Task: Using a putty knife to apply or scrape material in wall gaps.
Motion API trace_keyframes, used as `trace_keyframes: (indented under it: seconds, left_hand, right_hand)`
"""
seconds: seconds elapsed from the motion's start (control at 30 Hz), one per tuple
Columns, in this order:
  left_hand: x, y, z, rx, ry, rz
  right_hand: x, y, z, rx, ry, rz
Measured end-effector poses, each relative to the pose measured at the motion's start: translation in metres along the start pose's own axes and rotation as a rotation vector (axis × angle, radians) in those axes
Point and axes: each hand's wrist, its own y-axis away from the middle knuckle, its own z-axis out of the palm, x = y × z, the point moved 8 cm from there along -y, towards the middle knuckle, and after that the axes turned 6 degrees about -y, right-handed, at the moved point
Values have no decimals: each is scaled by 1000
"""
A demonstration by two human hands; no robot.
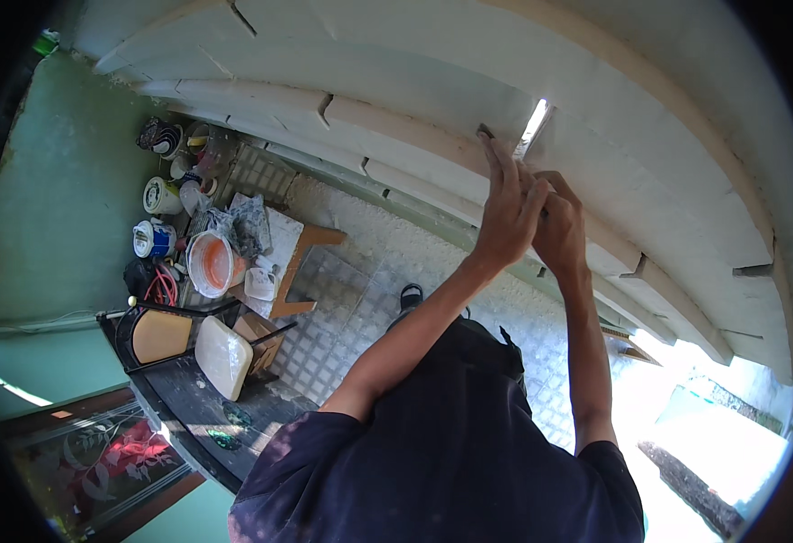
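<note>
Both arms reach up and forward to a pale, ledged surface. My left hand (508,217) has its fingers stretched up along a cream ledge (414,125), its thumb against the other hand. Near its fingertips is a small dark piece (485,132), too small to name. My right hand (560,224) touches the left, fingers curled and closed; what they hold is hidden. From just above the hands a narrow, brightly shining strip (532,128) juts up across the pale surface; it looks like a metal blade, but its lower end is covered by fingers.
A low wooden table (289,249) at left bears an orange-stained bucket (214,264) and plastic bags (250,224). Paint tubs (154,237) stand by the green wall (48,199). Two chairs (223,356) are beside a dark tabletop (184,398). Patterned tiles (324,317) lie below; sunlight glares at lower right.
</note>
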Motion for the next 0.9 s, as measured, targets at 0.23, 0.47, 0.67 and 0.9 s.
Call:
trace_keyframes:
  seconds: [0.23,0.47,0.67,0.9]
  left_hand:
    - [-2,-1,-11,1,0,-13]
    - [-4,1,-6,14,-30,2]
    - [-17,-21,-59,72,41,-36]
    - [-15,-16,-63,32,25,-21]
  right_hand:
    - [-10,-1,9,19,-15,13]
    - [-8,-1,7,12,-30,17]
    - [-27,-29,50,12,-54,-65]
    - [-27,-21,54,37,-40,-57]
